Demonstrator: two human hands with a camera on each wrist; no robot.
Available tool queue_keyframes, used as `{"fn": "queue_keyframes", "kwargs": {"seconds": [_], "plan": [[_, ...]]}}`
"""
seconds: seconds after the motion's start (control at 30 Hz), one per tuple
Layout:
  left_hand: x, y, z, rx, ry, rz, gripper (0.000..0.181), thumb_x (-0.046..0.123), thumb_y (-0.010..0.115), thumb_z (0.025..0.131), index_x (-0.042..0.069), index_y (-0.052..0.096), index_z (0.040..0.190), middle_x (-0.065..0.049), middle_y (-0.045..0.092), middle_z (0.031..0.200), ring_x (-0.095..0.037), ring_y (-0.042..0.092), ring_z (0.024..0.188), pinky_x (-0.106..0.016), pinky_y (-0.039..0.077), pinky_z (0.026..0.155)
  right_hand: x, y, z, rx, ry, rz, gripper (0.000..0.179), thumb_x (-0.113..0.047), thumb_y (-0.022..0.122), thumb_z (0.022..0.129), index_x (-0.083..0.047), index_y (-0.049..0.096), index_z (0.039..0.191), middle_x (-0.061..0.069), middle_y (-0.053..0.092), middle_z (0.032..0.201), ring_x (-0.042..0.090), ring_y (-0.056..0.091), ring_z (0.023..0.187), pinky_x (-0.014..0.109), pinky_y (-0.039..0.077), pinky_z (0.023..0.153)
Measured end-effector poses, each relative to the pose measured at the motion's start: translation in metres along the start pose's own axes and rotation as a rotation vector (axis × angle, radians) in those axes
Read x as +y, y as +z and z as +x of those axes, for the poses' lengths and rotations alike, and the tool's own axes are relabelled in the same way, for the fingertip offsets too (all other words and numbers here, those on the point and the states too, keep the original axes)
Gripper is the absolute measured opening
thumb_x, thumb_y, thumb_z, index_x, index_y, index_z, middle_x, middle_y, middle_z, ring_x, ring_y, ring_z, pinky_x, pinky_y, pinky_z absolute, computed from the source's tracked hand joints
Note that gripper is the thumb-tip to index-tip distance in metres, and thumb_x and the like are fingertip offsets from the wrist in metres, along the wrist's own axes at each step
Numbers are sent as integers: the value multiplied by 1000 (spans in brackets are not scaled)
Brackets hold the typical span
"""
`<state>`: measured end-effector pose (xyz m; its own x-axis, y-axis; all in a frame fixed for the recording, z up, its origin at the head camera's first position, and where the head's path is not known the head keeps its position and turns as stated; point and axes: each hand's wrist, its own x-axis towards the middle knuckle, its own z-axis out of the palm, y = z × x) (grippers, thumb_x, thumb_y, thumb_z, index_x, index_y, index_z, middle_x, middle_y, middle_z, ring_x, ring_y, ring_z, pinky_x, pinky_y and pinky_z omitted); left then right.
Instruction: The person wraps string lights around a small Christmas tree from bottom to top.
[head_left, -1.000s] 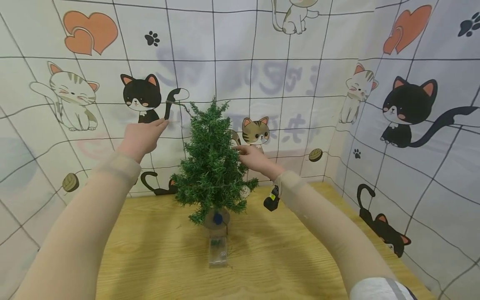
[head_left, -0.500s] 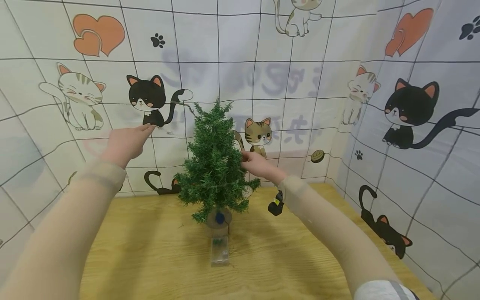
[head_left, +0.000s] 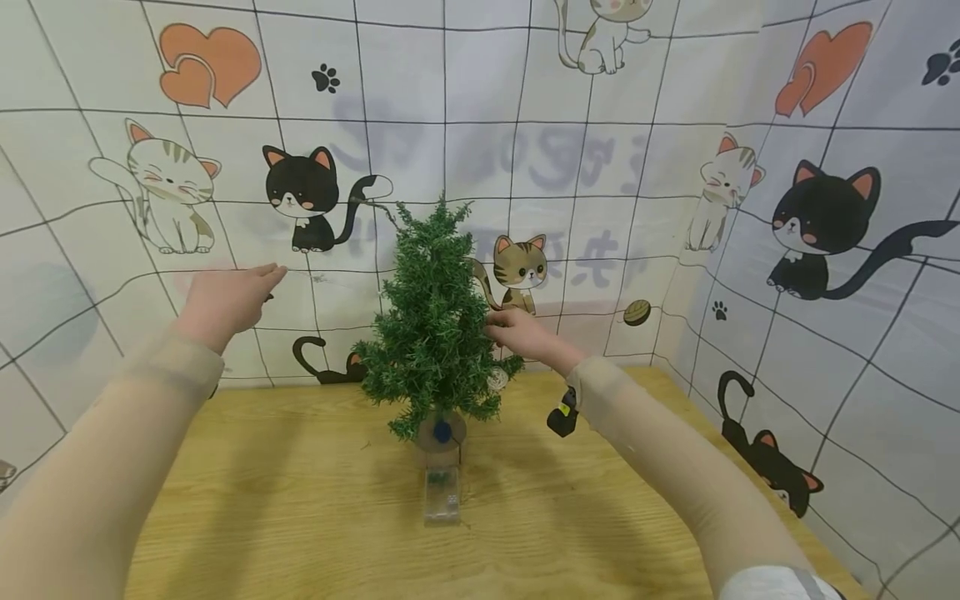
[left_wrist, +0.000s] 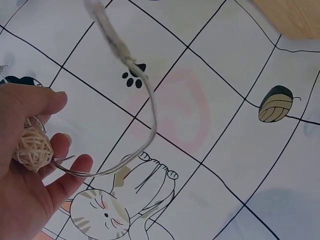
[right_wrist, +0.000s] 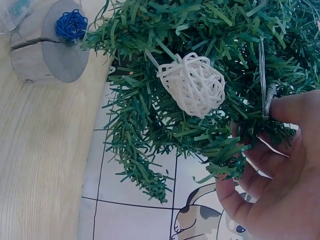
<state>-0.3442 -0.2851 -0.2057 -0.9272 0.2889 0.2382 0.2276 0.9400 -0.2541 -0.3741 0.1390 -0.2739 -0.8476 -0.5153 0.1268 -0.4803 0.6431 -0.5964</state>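
Observation:
A small green artificial Christmas tree (head_left: 435, 317) stands upright on a wooden stump base (right_wrist: 62, 65). To its left, my left hand (head_left: 228, 304) is raised apart from the branches. In the left wrist view its fingers curl round a beige rattan ball (left_wrist: 34, 150) of a light string, whose thin pale wire (left_wrist: 153, 117) loops out past the fingertips. At the tree's right side, my right hand (head_left: 525, 333) pinches a thin silvery wire (right_wrist: 263, 75) among the needles, its other fingers behind a branch. A white rattan ball (right_wrist: 192, 85) hangs on the branches beside it.
A blue rattan ball (right_wrist: 72, 26) lies against the stump. In front of it is a clear plastic box (head_left: 442, 500) on the wooden table (head_left: 322, 500). A black item with a yellow mark (head_left: 562, 412) shows by my right wrist. Cat-print cloth (head_left: 480, 125) encloses the back and sides.
My left hand has moved left and down, farther from the tree. The right hand stays at the tree's right side, slightly lower than before.

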Motion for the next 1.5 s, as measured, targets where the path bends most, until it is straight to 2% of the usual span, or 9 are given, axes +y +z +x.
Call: {"fn": "queue_keyframes", "kwargs": {"seconds": [0.17, 0.27, 0.47, 0.7, 0.83, 1.0, 1.23, 1.37, 1.5], "plan": [[-1, 1, -13, -5, 13, -3, 59, -9, 40, 89, 3, 38, 147, -17, 40, 148, -16, 32, 46, -31, 32, 42, 2, 2, -4, 17, 9, 29, 49, -24, 42, 105, 1, 37, 147, 17, 59, 125, 25, 60, 103, 38, 47, 80], [2, -4, -24, 48, 37, 35, 58, -9, 38, 89, 4, 42, 145, -13, 44, 147, -16, 30, 46, -31, 31, 42, 2, -1, -10, 46, 7, 65, 50, -24, 43, 104, 0, 37, 147, 20, 49, 138, 33, 54, 116, 45, 47, 90], [11, -20, -54, 127, 93, 118, 59, -10, 42, 87, 7, 45, 144, -9, 46, 146, -19, 37, 50, -32, 32, 43, -4, -10, -24, 213, -48, 74, 46, -20, 48, 102, -5, 42, 145, 20, 51, 135, 34, 52, 120, 50, 45, 93], [34, -49, -83, 202, 183, 233, 66, -10, 52, 85, 11, 43, 147, -7, 43, 148, -23, 49, 62, -36, 42, 50, -28, -20, -37, 546, -272, 74, 36, -12, 56, 97, -5, 55, 133, 13, 56, 122, 24, 54, 97, 44, 45, 77], [55, -69, -95, 251, 254, 328, 74, -11, 58, 83, 13, 38, 150, -5, 40, 151, -20, 42, 61, -34, 42, 53, -50, -17, -40, 616, -426, 43, 33, -9, 58, 96, -2, 57, 129, 14, 56, 120, 24, 51, 96, 45, 43, 76], [82, -87, -106, 319, 330, 407, 83, -16, 63, 79, 15, 36, 151, -3, 37, 153, -20, 45, 65, -29, 34, 52, -81, -4, -40, 556, -586, 12, 35, -6, 62, 94, 1, 57, 127, 15, 57, 120, 27, 51, 101, 43, 43, 78], [110, -97, -113, 392, 423, 488, 90, -8, 77, 72, 15, 39, 150, -1, 37, 153, -21, 47, 67, -28, 35, 54, -130, 16, -32, 273, -632, 33, 58, -13, 64, 94, -6, 40, 146, 9, 50, 140, 15, 48, 124, 42, 45, 91], [122, -99, -113, 444, 472, 497, 87, -4, 79, 72, 16, 43, 148, 0, 41, 150, -21, 46, 65, -29, 36, 54, -145, 23, -22, 196, -539, 29, 64, -19, 64, 95, -15, 33, 151, 0, 55, 137, 11, 59, 92, 34, 45, 87], [127, -97, -111, 459, 494, 481, 84, -4, 77, 75, 15, 42, 149, -1, 42, 150, -21, 42, 63, -29, 34, 53, -149, 24, -13, 219, -470, 60, 46, -20, 63, 95, -15, 52, 140, -2, 65, 116, 15, 55, 70, 29, 45, 71]]}}
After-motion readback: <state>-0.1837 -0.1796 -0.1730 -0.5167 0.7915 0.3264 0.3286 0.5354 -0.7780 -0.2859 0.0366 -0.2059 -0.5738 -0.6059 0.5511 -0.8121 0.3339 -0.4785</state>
